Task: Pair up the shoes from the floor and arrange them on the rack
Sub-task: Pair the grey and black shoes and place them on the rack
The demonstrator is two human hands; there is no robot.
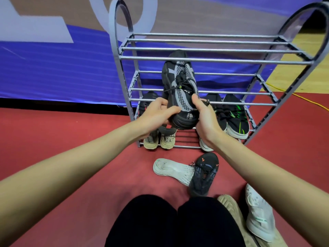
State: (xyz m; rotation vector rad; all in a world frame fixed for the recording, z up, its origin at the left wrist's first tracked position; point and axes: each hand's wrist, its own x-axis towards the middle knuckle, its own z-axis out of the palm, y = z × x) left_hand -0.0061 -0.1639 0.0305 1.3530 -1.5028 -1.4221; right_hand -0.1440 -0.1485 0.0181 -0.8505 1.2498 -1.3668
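Black trousers (170,223) are filling the near edge, with a pale sneaker (259,216) lying beside them. Further out, a dark shoe (204,175) is overlapping a white one (171,169) on the red floor (71,132). Beyond, the left hand (156,113) and right hand (204,118) are both gripping the heel of a black-and-grey sneaker (181,86), holding it before the grey rack (213,58), whose bottom shelf is carrying beige-soled shoes (159,139) and black-and-green shoes (235,118).

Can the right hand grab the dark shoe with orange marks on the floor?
Probably not yet. The right hand and left hand both grip the black and grey shoe. The dark shoe with orange marks lies uncovered.
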